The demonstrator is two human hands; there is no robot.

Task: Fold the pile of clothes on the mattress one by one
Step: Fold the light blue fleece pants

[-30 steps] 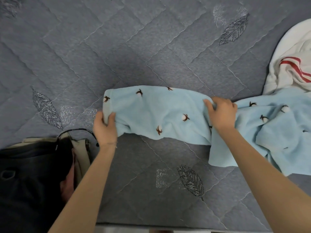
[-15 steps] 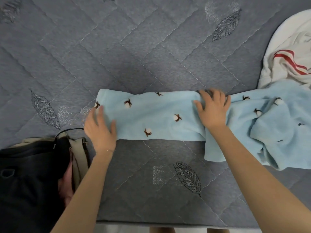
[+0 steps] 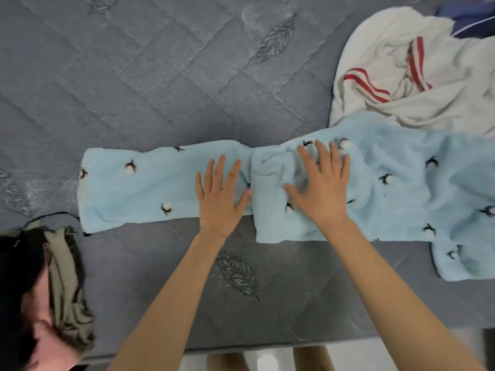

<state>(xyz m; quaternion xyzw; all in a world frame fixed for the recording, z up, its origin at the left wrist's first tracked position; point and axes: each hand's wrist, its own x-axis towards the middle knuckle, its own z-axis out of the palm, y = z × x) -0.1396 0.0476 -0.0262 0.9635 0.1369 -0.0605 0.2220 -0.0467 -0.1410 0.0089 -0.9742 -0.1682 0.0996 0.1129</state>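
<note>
A person bends over a grey quilted mattress point(image 3: 160, 89), both palms flat on a pale blue garment point(image 3: 139, 188) dotted with small cotton-boll motifs, which lies in a long band across the middle of the frame, from left of centre out to the right edge. The left hand point(image 3: 218, 194) presses the neatly narrowed left half, fingers straight and spread, gripping nothing; the right hand point(image 3: 321, 188), just beside it, lies equally flat and splayed on the looser right half. Between the two a bunched ridge point(image 3: 265, 167) of cloth stands up, and at lower right the fabric is rumpled, with a flap point(image 3: 471, 261) sagging below the band's lower edge. This looks like the smoothing stage of the first lengthwise fold, with the piece far from a finished bundle. The next move probably calls for flattening that ridge and squaring the right end so both halves match in width, then bringing one end over the other. At upper right a white garment point(image 3: 401, 84) with red stripes waits crumpled, touching the blue one's upper edge, with something navy point(image 3: 466, 20) behind it, so the pile appears barely begun. A dark bag point(image 3: 16, 263) and an olive cloth point(image 3: 64, 277) sit at lower left.
</note>
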